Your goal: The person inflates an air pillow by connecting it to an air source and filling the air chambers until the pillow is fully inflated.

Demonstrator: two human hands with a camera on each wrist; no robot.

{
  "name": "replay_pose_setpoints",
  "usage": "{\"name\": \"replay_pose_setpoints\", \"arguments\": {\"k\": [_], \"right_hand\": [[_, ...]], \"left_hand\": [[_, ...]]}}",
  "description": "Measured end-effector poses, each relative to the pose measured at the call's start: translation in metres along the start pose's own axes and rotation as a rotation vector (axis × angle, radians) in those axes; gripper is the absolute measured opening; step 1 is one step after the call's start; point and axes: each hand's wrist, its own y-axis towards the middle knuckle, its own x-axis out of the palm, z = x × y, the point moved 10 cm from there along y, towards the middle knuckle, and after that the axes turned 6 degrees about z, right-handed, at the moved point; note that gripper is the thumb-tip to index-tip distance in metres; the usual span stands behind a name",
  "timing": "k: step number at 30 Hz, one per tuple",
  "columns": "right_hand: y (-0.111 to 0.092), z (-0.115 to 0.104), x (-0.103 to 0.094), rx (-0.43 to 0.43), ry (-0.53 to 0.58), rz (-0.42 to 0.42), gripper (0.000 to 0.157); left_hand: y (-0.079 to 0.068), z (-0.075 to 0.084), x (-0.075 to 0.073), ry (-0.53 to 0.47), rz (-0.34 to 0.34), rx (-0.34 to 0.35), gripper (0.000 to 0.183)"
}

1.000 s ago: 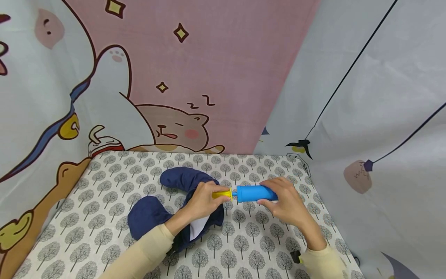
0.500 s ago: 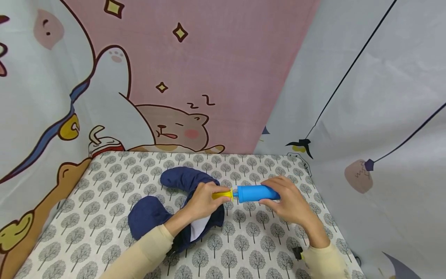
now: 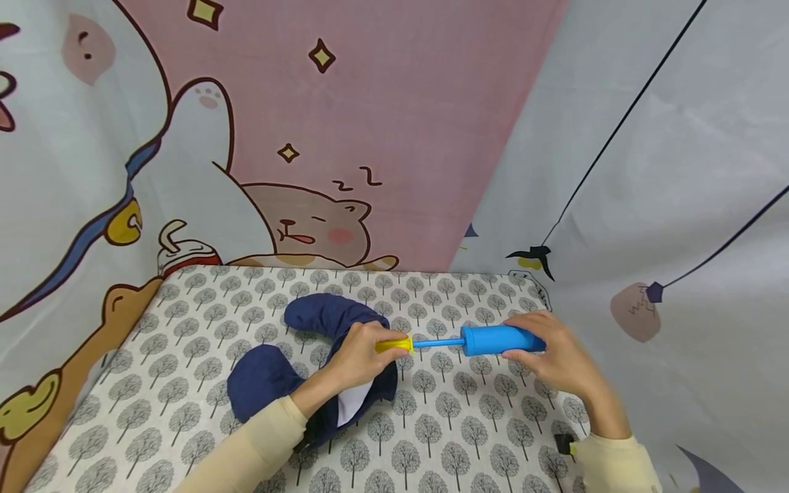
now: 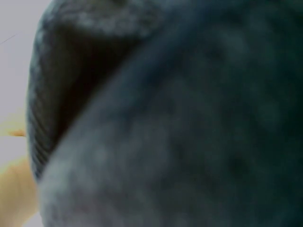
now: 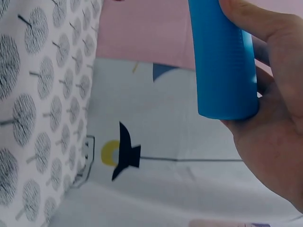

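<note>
A small hand pump with a blue barrel (image 3: 490, 339) lies level between my two hands in the head view. My left hand (image 3: 357, 356) pinches its yellow end (image 3: 394, 344) between thumb and fingers. My right hand (image 3: 555, 349) grips the far part of the barrel, and the right wrist view shows the palm wrapped beside the blue barrel (image 5: 225, 61). A thin blue rod (image 3: 439, 342) stands out between the yellow end and the barrel. Under my left forearm lies a navy U-shaped fabric pillow (image 3: 261, 383) with a white patch showing; its dark, blurred fabric (image 4: 165, 142) fills most of the left wrist view.
A tree-print cloth (image 3: 431, 428) covers the table. Behind it hangs a pink and white cartoon curtain (image 3: 419, 137), and a pale curtain (image 3: 696, 171) runs along the right side, close past my right hand. A small black object (image 3: 564, 444) is at my right cuff.
My right hand has moved right with the blue barrel, drawing out a longer length of the rod. The left hand and the yellow end have stayed in place.
</note>
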Motion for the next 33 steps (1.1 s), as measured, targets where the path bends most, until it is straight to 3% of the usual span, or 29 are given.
{"name": "replay_pose_setpoints", "arguments": {"k": [11,15,23,33], "right_hand": [[-0.008,0.03,-0.026,0.115,0.018,-0.055,0.058],[-0.008,0.029,-0.031,0.121,0.006,-0.056,0.057],[0.002,-0.001,-0.017,0.04,-0.067,-0.052,0.056],[0.014,-0.046,0.009,-0.039,-0.034,0.004,0.055]], "left_hand": [[0.001,-0.002,-0.002,-0.008,0.021,-0.003,0.033],[0.002,-0.001,0.0,-0.007,0.02,0.01,0.031],[0.005,0.006,0.002,-0.002,0.007,0.034,0.03],[0.003,0.004,-0.001,-0.005,0.019,0.008,0.031]]}}
